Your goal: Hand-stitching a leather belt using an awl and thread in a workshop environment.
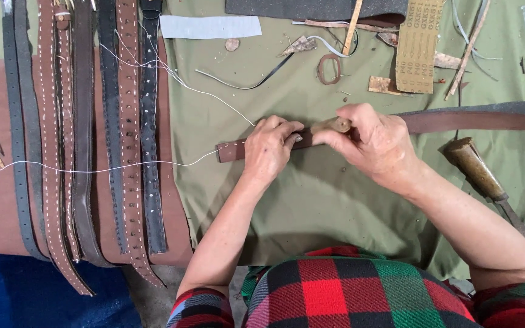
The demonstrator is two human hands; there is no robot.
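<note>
I am closing my right hand (377,141) around a small round-headed wooden tool handle (334,125), fingers curled tight over it so only its blunt pale end is showing past my thumb. The tip of the tool is hidden under my fingers, so I cannot tell where it is meeting the leather. I am pressing my left hand (271,147) flat-fingered on a long dark brown leather strap (475,121), pinning it against the olive green cloth (311,194) rather than gripping anything. The strap is lying across the cloth in front of me, its squared end (229,150) poking out to the left of my left hand and its length running off toward the right edge.

A thin white thread (153,164) is trailing from that squared end leftward over a row of stitched and punched leather belts (123,140), brown, black and grey, hanging side by side. To my right, a second wooden-handled metal tool (475,167) is lying well apart from the strap. Farther up, a tan sheet of sandpaper (417,48), a small brown leather loop (329,68) and loose leather scraps are sitting on the cloth.
</note>
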